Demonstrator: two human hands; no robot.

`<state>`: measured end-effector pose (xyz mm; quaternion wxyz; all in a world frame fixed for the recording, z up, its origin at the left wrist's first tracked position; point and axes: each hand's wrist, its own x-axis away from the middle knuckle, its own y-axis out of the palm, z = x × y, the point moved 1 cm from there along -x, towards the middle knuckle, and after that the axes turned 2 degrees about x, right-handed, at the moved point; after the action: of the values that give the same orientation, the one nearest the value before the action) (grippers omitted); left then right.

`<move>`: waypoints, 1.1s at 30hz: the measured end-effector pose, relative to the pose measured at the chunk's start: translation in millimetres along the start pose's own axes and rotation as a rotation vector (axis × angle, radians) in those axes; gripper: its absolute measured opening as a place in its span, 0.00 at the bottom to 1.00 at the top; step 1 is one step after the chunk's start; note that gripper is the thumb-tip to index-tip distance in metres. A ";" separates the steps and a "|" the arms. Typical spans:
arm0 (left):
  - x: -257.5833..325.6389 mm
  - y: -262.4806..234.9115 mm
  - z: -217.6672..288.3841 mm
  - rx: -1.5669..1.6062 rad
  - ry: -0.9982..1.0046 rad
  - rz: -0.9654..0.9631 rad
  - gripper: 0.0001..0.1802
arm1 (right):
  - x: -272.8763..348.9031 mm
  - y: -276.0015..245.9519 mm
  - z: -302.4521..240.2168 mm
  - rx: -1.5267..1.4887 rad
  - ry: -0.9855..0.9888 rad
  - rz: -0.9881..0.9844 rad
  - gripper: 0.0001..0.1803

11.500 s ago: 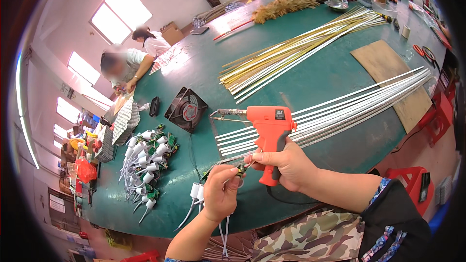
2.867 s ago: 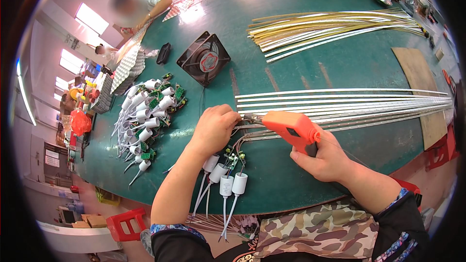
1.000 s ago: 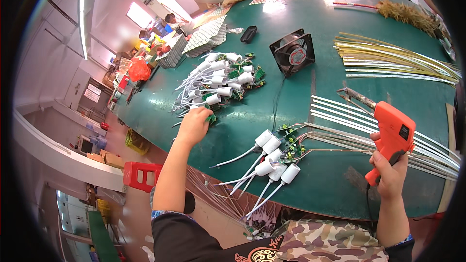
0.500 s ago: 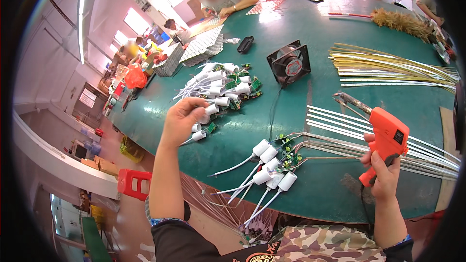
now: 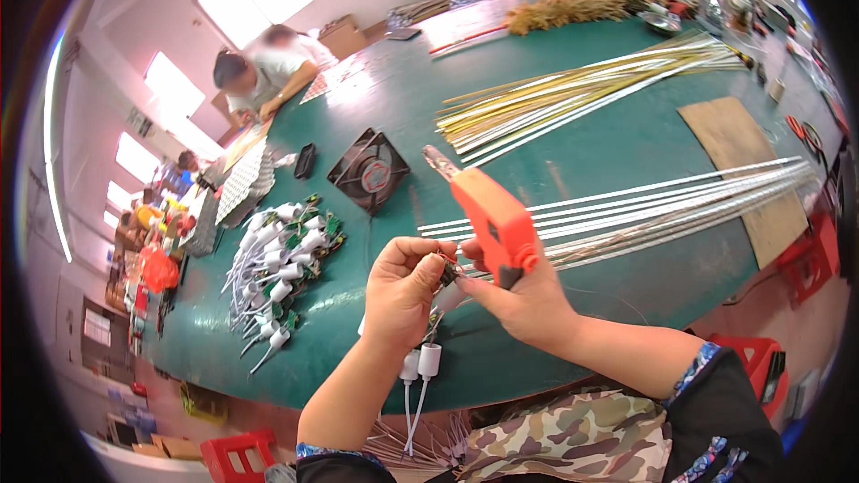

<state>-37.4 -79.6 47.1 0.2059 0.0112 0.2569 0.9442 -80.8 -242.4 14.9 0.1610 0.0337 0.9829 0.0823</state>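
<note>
My left hand (image 5: pixel 403 291) pinches a small circuit board (image 5: pixel 447 274) with thin wires, in front of me over the green table. Beside it, my right hand (image 5: pixel 532 309) grips an orange soldering gun (image 5: pixel 492 215), its metal tip pointing up and away to the left. The right fingertips come close to the board and wires; whether they touch is hidden. White lamp sockets (image 5: pixel 429 360) with white cords lie just below my hands, partly covered by them. Long thin white strips (image 5: pixel 626 204) stretch right from behind the gun.
A pile of white sockets with green boards (image 5: pixel 282 259) lies to the left. A black square fan (image 5: pixel 369 172) stands beyond my hands. Yellow and white strips (image 5: pixel 555 103) lie farther back, with a brown board (image 5: pixel 747 170) at right. Other people sit across the green table (image 5: pixel 376 80).
The view has turned right. My left hand has left the socket pile and now pinches a circuit board. My right hand has brought the soldering gun in close to the left one.
</note>
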 end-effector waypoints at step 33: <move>8.6 20.5 18.8 -0.672 -0.495 -0.150 0.11 | -24.9 -55.5 -36.4 0.267 0.108 -0.348 0.30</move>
<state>-50.7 -83.3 72.7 0.3216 0.1509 -0.1225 0.9267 -71.2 -304.8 47.2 0.1141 -0.1200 0.9833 -0.0756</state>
